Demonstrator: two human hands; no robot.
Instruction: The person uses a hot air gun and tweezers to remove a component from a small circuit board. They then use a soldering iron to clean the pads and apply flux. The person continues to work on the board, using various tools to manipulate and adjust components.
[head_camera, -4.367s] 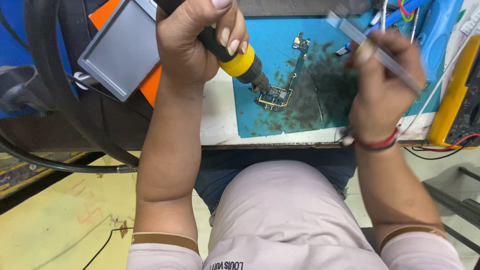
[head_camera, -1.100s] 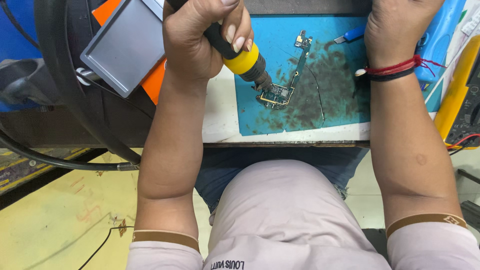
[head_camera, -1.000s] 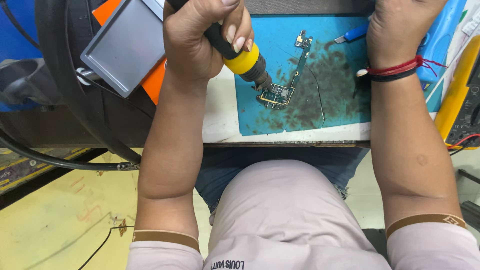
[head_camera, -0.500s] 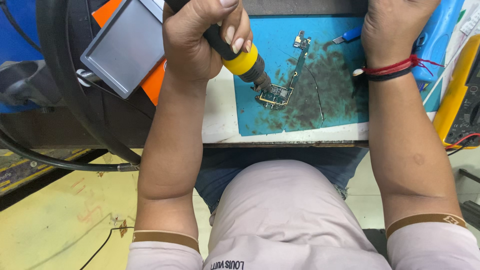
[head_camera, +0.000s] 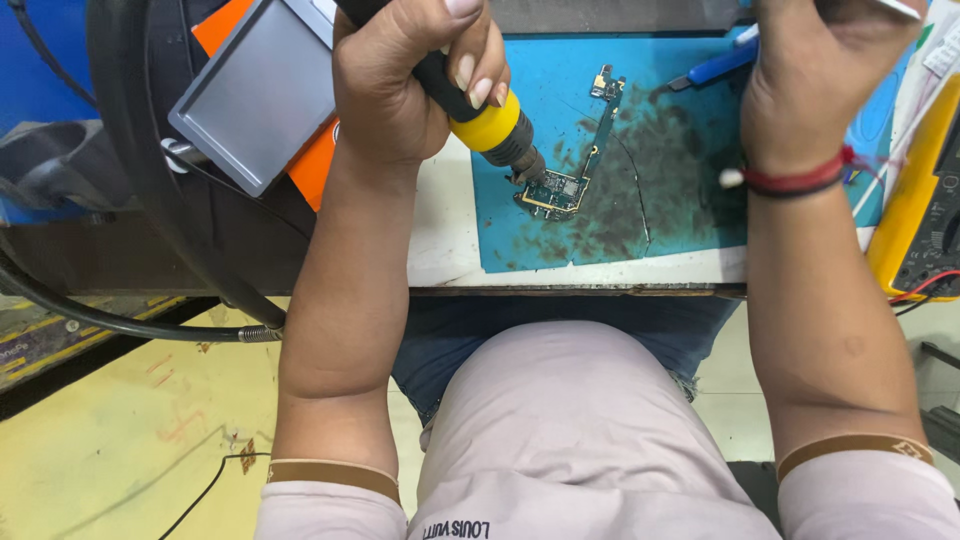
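Nearest the camera, the person's lap and pale shirt (head_camera: 590, 440) fill the bottom of the view, with both forearms reaching up and away to the counter (head_camera: 440, 240). Left hand (head_camera: 410, 85) is curled tight round the black grip of a hot-air tool (head_camera: 480, 115) with a yellow collar; the dark nozzle slants down and to the right, its tip just over or touching the lower end of a small circuit board (head_camera: 565, 180), and I cannot tell which. Board lies on a blue mat (head_camera: 530, 80) that is smudged dark with residue; its long axis runs from the wide lower end near the nozzle up and slightly right to a narrow end at the far side of the mat. Board therefore sits down-right of the left hand and clearly nearer to it than to the other. Right hand (head_camera: 810, 75) is raised at the far right edge of the mat, well apart from the board, back of the hand toward the camera; fingers partly out of view, so whether it is closed on anything cannot be told. A red thread band (head_camera: 795, 182) circles that wrist. Farther off: a blue-handled tool (head_camera: 715, 68) beside the right hand, a yellow meter (head_camera: 915, 210) at far right, a grey flat screen (head_camera: 262, 95) on an orange sheet at left.
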